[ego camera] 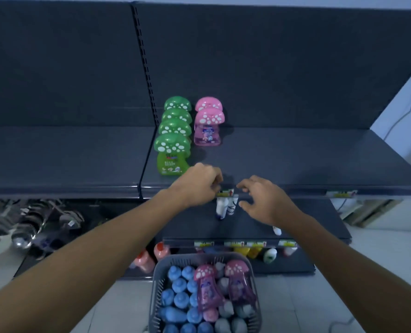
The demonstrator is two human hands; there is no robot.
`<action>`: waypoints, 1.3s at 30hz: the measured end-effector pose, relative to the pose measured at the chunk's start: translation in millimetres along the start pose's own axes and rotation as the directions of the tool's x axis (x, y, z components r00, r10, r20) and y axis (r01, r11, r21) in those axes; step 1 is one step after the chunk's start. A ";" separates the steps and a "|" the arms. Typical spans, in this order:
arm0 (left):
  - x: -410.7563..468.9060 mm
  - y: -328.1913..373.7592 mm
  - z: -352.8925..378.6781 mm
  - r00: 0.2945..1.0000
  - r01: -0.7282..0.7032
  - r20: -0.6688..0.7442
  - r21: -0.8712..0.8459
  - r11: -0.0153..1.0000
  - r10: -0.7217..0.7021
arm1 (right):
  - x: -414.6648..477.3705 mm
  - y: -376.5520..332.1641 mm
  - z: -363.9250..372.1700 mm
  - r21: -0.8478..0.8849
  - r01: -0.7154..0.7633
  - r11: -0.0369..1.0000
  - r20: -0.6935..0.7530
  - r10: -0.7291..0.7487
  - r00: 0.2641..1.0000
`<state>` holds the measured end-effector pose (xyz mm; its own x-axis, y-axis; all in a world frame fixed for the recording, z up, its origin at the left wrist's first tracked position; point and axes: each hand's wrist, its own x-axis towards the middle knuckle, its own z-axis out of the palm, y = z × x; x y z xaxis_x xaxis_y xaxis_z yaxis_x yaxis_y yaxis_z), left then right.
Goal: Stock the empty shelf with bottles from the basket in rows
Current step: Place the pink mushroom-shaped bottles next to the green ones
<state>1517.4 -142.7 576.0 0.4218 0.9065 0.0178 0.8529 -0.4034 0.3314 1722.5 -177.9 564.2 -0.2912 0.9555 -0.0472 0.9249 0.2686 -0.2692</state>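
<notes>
On the dark shelf (296, 159) stands a row of several green mushroom-cap bottles (173, 145), front to back. Beside it on the right is a shorter row of two pink mushroom-cap bottles (208, 126). My left hand (197, 185) hovers at the shelf's front edge, just right of the front green bottle, with its fingers curled and nothing in it. My right hand (262, 198) hangs a little lower and to the right, fingers spread and relaxed, also holding nothing. Below me the grey basket (160, 272) holds two pink mushroom bottles (208, 289), several blue bottles (180, 296) and some pale ones.
A lower shelf (296, 224) carries white tubes (226, 206) under my hands. Below that, orange, yellow and white bottles (269, 254) line the bottom shelf. Shiny packs (31, 222) fill the lower left bay. The upper shelf's left bay (55, 157) shows bare board.
</notes>
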 end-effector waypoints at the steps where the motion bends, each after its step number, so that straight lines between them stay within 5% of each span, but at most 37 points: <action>1: -7.1 -2.3 13.6 0.999 0.015 0.037 0.002 1.000 -0.015 | -7.3 4.0 10.6 0.011 -0.012 1.000 0.012 0.012 1.000; 11: -57.2 -41.8 154.1 0.936 0.152 0.328 -0.050 0.987 -0.127 | -45.3 43.9 126.3 0.044 -0.142 0.989 0.263 0.126 0.957; 20: -71.7 -73.9 274.7 0.885 0.214 0.425 -0.012 0.977 -0.189 | -44.2 71.7 232.3 -0.006 -0.164 0.986 0.392 0.153 0.907; 24: -75.6 -93.6 321.3 0.867 0.284 0.438 -0.038 0.958 -0.240 | -36.6 82.1 276.5 -0.021 -0.094 0.995 0.379 0.095 0.921; 29: -76.4 -108.8 356.2 0.833 0.334 0.494 -0.091 0.938 -0.249 | -24.9 90.3 312.7 -0.140 0.188 0.972 0.383 -0.121 0.916; 39: -71.2 -120.5 392.3 0.800 0.250 0.548 0.061 0.966 -0.242 | -7.1 97.8 328.6 -0.250 0.230 0.941 0.505 -0.076 0.860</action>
<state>1505.3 -207.5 164.7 0.2997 0.7549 -0.5833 0.9485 -0.1703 0.2669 1734.7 -198.5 222.1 -0.4441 0.7396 -0.5057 0.8643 0.5025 -0.0241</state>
